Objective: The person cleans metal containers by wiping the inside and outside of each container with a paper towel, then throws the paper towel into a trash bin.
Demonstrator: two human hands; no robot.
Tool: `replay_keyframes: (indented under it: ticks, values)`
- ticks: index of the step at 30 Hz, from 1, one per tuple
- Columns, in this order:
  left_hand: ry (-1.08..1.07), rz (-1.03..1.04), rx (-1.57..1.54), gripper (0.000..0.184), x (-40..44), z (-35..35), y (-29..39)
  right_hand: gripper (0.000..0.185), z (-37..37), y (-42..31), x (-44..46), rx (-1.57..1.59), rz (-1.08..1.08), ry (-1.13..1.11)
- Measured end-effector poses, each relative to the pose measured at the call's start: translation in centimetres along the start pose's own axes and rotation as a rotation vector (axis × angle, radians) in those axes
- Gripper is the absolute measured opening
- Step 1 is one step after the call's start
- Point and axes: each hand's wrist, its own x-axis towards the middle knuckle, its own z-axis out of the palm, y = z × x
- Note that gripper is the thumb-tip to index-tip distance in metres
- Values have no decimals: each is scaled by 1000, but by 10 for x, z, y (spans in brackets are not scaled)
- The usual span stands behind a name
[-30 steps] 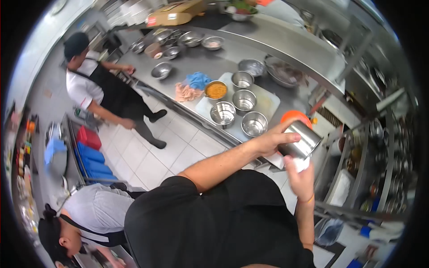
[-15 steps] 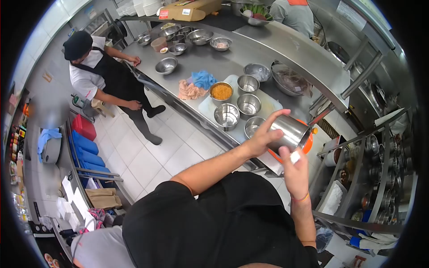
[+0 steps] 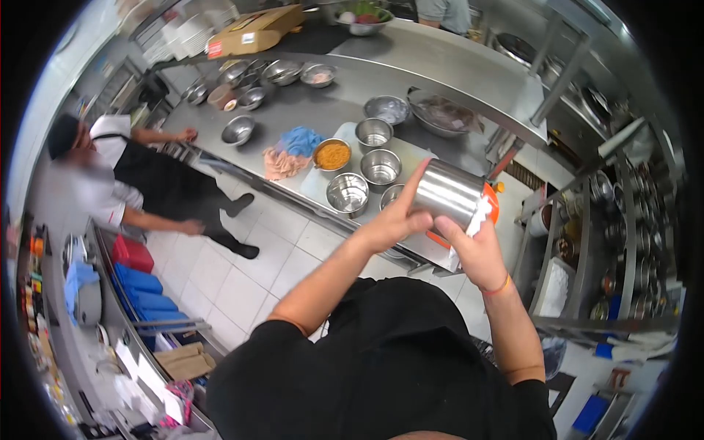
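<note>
A shiny steel canister (image 3: pixel 449 192) is held tilted on its side above the counter's near corner, its mouth facing right. My left hand (image 3: pixel 396 222) is wrapped round its base end, thumb below. My right hand (image 3: pixel 475 253) is closed on a crumpled white paper towel (image 3: pixel 480 217) at the canister's rim, with the thumb against the metal side. Behind the canister shows part of something orange (image 3: pixel 492 204). Past my left hand, several steel containers (image 3: pixel 347 193) stand on a white cutting board (image 3: pixel 317 183), one full of orange crumbly food (image 3: pixel 332 155).
Pink cloth (image 3: pixel 284 164) and blue cloth (image 3: pixel 301 139) lie beside the board. Steel bowls (image 3: pixel 239 130) sit farther along the counter. A co-worker in a black apron (image 3: pixel 158 174) stands at left. A raised steel shelf (image 3: pixel 440 70) runs above the counter; racks (image 3: pixel 587 242) stand at right.
My right hand has risen to the canister's rim with the white paper towel. The canister now lies more level. My view has shifted, and the co-worker appears farther left.
</note>
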Motion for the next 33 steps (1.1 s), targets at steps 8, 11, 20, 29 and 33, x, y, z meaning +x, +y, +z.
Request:
replay_keyframes:
  ticks: [8, 11, 20, 29, 33]
  values:
    - [-169, 143, 382, 127, 1, -23, 7, 48, -5, 7, -7, 11, -12, -265]
    - [-143, 61, 135, 123, -5, -8, 5, 51, -4, 6, -13, 157, 15, -352]
    - [-172, 84, 137, 121, -2, -10, 15, 60, 9, 21, -22, 412, 51, -119]
    - [61, -511, -488, 68, -16, -18, -4, 21, -1, 22, -6, -946, -523, -535]
    - [151, -619, -438, 64, -7, -18, -11, 24, -13, 32, -3, -579, 16, -494]
